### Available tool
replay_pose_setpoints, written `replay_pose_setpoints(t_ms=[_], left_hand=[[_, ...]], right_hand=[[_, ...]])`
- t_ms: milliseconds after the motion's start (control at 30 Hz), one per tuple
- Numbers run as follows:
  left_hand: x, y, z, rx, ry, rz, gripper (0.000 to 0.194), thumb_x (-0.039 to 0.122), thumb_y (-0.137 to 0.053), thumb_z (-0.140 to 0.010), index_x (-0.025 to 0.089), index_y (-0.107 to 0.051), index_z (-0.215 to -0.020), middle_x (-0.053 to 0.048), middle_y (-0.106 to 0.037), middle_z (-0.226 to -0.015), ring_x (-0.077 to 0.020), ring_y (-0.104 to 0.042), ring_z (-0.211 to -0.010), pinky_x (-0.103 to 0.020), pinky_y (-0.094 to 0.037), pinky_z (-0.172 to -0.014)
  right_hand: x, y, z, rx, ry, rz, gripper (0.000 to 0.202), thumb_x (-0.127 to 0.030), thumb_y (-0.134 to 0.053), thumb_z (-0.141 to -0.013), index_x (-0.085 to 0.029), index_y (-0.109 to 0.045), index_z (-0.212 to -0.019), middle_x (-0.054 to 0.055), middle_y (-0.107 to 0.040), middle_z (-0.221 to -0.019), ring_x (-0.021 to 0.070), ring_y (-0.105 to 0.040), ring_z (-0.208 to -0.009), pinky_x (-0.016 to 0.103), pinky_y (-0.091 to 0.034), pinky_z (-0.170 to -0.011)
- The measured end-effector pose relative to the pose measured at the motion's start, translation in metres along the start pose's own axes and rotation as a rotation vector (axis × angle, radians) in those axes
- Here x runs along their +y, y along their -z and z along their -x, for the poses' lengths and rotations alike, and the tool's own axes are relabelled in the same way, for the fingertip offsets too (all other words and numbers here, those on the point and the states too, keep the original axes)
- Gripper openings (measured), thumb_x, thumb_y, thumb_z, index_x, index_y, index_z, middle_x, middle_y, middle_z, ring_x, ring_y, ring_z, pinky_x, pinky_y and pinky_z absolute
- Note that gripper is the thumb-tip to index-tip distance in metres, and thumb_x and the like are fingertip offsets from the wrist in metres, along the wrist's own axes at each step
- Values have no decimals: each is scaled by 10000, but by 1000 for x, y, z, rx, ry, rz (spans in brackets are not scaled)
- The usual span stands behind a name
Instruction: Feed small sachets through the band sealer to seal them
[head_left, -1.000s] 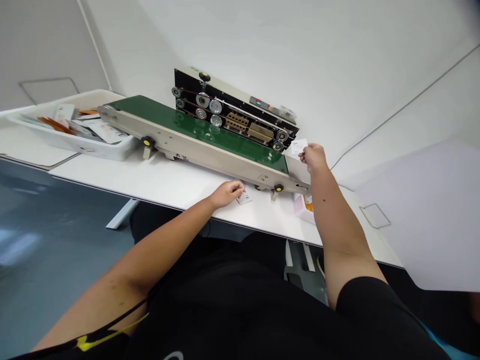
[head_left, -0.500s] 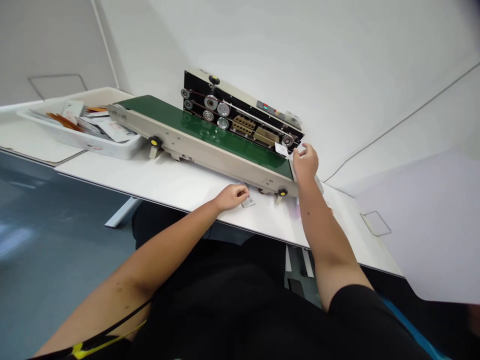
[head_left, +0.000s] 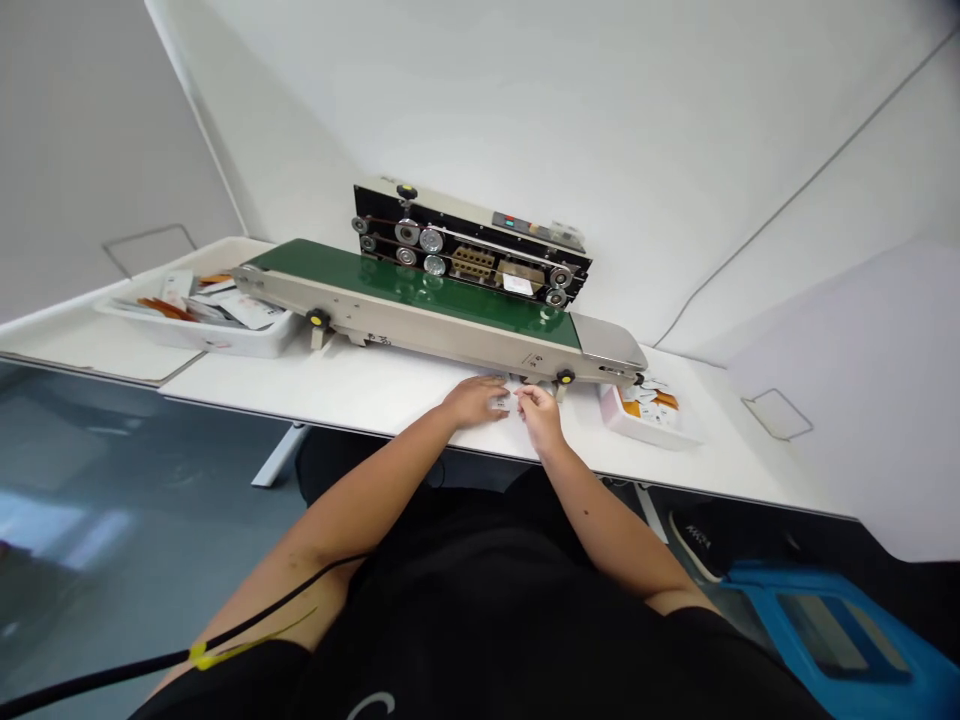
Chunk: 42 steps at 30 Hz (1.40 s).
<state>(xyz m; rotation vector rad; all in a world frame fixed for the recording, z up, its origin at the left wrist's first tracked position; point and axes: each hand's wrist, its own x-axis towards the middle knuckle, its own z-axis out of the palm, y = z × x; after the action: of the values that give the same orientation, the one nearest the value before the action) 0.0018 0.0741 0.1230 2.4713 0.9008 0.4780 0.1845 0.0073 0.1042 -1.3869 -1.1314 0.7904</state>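
A small white packet (head_left: pixel 504 403) with dark print is low over the white table in front of the belt machine. My left hand (head_left: pixel 474 402) grips it from the left, thumb and fingers on either side of it. From the right, my right hand (head_left: pixel 540 412) pinches at the packet's edge with closed fingertips, partly hiding that edge. Behind my hands stands a band sealing machine (head_left: pixel 472 240) with rollers, brass blocks and a green conveyor belt (head_left: pixel 337 268). Another white packet (head_left: pixel 517 284) is upright in the machine near the brass blocks.
To the left, a white bin (head_left: pixel 255 338) holds several white and orange packets. A smaller white bin (head_left: pixel 660 437) with similar packets stands under the machine's right end. A blue plastic stool (head_left: pixel 847 640) is at lower right. The table's front edge (head_left: pixel 360 432) runs close to me.
My right hand has come from the machine's right end down to the packet by my left hand. The packet in the machine has moved left along the belt. My view has shifted.
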Motion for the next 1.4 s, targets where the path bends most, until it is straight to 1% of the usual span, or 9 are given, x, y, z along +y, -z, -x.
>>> replay_pose_setpoints(t_ms=[100,267,367,500,667,800,933,1100,1400], left_hand=[[-10,1,1,193,-88,158,330,424,-607,-985,275,-821,-1189,-76,-651,-1489,-296,-560,-1424,-453,-380,-1229],[-15,10,6,504,-94,346,357,482,-623,-980,239,-848,-1111,-108,-749,-1061,-242,-680,-1044,-435,-505,-1034],[-11,16,8,467,-15,540,449,565,-646,-936,195,-841,-1101,-101,-771,-980,-225,-696,-931,-360,-553,-892],[-6,17,9,425,140,761,556,631,-745,-810,144,-817,-1067,-118,-804,-1019,-232,-718,-871,-320,-566,-762],[-8,14,7,501,169,845,573,643,-769,-765,135,-795,-1028,-97,-790,-963,-193,-688,-783,-294,-543,-702],[-7,14,6,518,166,871,529,609,-788,-758,138,-775,-997,-85,-774,-950,-183,-669,-793,-286,-532,-707],[-3,17,5,505,140,929,508,562,-827,-728,143,-745,-1003,-54,-742,-877,-149,-627,-736,-262,-502,-667],[-4,20,5,524,121,959,435,534,-840,-733,141,-717,-876,24,-592,-646,-86,-471,-582,-226,-369,-557],[-9,20,2,580,152,1007,347,451,-838,-762,172,-665,-877,38,-553,-652,-68,-403,-515,-215,-275,-486]], right_hand=[[-2,-1,-2,25,35,11,283,-404,-617,-806,-213,-700,-998,-26,-604,-723,133,-497,-573,257,-408,-556],[-8,-9,0,61,348,230,462,-344,-661,-784,-225,-693,-1230,94,-688,-1159,198,-606,-854,317,-514,-720],[-9,-10,-3,-95,392,263,387,-369,-656,-825,-229,-730,-1178,92,-727,-1160,220,-633,-915,347,-523,-788],[-5,-6,-9,-110,292,188,265,-417,-604,-887,-215,-764,-951,68,-761,-978,220,-655,-863,366,-520,-825],[-4,-3,-8,-258,245,86,358,-480,-656,-880,-217,-770,-1096,88,-772,-1152,243,-697,-1012,360,-534,-858],[-4,-3,-4,-400,178,11,361,-505,-684,-882,-210,-757,-1076,49,-778,-910,213,-718,-860,349,-540,-824],[-3,-1,-5,-324,118,-60,335,-505,-719,-863,-205,-734,-1010,-9,-703,-699,155,-627,-648,313,-502,-704],[-7,1,-5,-228,76,-166,316,-504,-726,-863,-214,-723,-989,-17,-689,-694,134,-606,-650,275,-467,-661],[-13,1,-4,-110,74,-154,352,-531,-767,-821,-215,-746,-975,-9,-680,-705,138,-586,-665,267,-445,-621]])
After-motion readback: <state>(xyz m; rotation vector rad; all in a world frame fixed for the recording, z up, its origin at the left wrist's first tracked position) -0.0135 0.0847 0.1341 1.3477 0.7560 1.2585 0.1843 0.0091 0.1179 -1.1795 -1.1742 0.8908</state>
